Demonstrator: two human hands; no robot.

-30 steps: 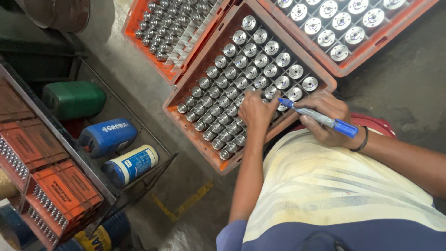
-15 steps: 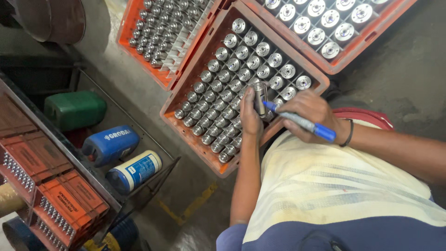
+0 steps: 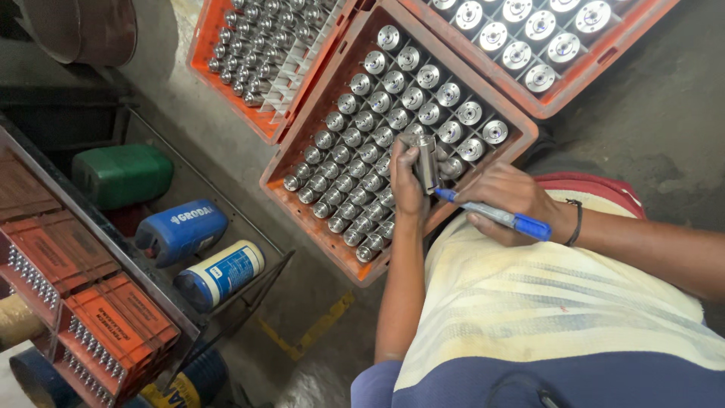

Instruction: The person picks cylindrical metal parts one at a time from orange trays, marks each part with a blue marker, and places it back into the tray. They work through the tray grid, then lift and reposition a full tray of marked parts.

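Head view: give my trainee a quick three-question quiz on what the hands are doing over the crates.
1. True or false: the left hand holds a metal cylinder lifted above the middle crate.
2. What does the right hand hold? A) a wrench B) a blue marker C) a rag
3. Fill in: the marker's tip points toward the ____.

Key
1. True. The cylinder stands upright in the fingers, above the rows of parts.
2. B. The blue marker lies across the right hand, cap end toward the wrist.
3. Cylinder. The tip sits right by its lower end; actual contact cannot be told.
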